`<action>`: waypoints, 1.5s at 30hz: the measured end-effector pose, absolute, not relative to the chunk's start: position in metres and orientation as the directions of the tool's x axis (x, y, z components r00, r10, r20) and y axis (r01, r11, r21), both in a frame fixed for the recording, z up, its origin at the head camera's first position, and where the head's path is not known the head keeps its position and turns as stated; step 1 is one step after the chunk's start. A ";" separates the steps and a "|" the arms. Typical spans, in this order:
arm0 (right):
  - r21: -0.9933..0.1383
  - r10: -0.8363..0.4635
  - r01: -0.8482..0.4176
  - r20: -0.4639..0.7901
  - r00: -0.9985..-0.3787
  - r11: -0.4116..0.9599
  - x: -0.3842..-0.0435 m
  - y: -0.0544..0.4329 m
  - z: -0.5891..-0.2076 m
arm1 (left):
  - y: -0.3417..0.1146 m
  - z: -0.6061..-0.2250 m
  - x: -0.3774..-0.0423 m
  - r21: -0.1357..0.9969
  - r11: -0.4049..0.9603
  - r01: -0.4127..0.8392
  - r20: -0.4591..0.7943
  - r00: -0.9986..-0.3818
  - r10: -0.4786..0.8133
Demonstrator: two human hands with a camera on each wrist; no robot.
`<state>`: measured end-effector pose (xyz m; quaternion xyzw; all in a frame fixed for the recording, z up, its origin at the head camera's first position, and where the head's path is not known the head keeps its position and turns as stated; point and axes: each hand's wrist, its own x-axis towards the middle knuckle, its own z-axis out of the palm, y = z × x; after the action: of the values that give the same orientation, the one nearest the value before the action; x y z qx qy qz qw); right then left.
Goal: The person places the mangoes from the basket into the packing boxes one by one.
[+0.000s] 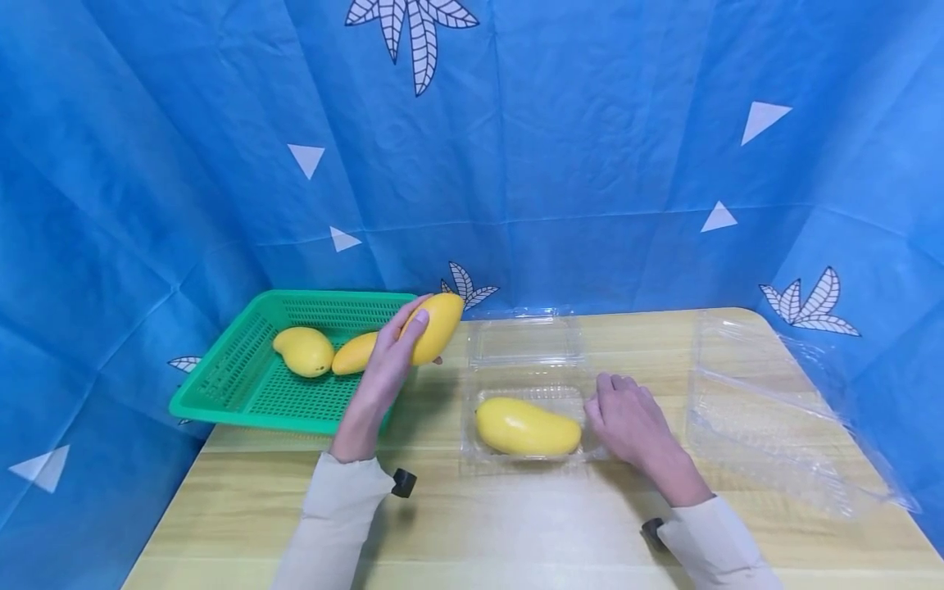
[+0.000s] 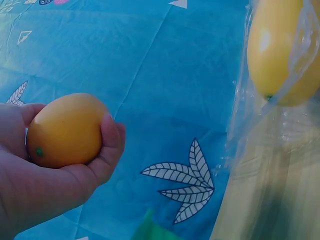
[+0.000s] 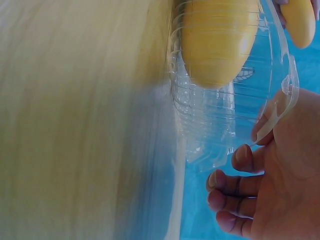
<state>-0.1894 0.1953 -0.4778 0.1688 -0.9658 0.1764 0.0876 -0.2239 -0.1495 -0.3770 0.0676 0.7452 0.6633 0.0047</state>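
So, L hand (image 1: 383, 360) grips mango (image 1: 440, 324), R hand (image 1: 633, 422) pinches rim (image 3: 292, 82) of clr box (image 1: 519, 383).

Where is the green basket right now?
In the head view, the green basket is on the table, left of the clear container, partly hidden by the left hand.

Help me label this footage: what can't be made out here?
Head: right end of the yellow oval mango in the green plastic mesh basket, behind the left hand.
Head: number of clear plastic pieces at right, transparent edges merging.
Left wrist: pink print on the blue fabric backdrop, cut by top edge.
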 end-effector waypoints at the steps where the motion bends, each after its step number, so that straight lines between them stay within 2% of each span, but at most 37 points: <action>1: -0.310 -0.295 -0.357 0.228 -0.928 0.881 -0.190 0.195 -0.478 | -0.148 -0.379 -0.224 0.987 0.111 0.112 0.100 -0.989 0.113; 6: -0.314 -0.294 -0.356 0.227 -0.928 0.880 -0.191 0.194 -0.477 | -0.139 -0.385 -0.223 0.987 0.075 0.142 0.128 -0.978 0.162; 14: -0.325 -0.296 -0.360 0.229 -0.927 0.874 -0.190 0.194 -0.478 | -0.120 -0.398 -0.222 0.999 -0.024 0.044 0.049 -0.959 0.279; 18: -0.327 -0.293 -0.359 0.233 -0.927 0.874 -0.189 0.195 -0.479 | -0.109 -0.405 -0.222 0.999 -0.011 0.030 0.032 -0.945 0.325; 28: -0.320 -0.289 -0.360 0.247 -0.925 0.877 -0.190 0.196 -0.480 | -0.087 -0.420 -0.224 0.998 0.051 0.043 0.026 -0.954 0.298; 34: -0.318 -0.290 -0.359 0.244 -0.925 0.877 -0.192 0.196 -0.479 | -0.076 -0.425 -0.222 0.992 0.108 0.066 0.023 -0.934 0.356; 45: -0.319 -0.294 -0.355 0.226 -0.929 0.879 -0.192 0.196 -0.479 | -0.065 -0.435 -0.220 0.990 0.109 0.094 0.039 -0.903 0.427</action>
<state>-0.1924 0.1960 -0.4790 0.1680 -0.9654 0.1803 0.0855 -0.2196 -0.0648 -0.4347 0.1776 0.7332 0.6436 0.1294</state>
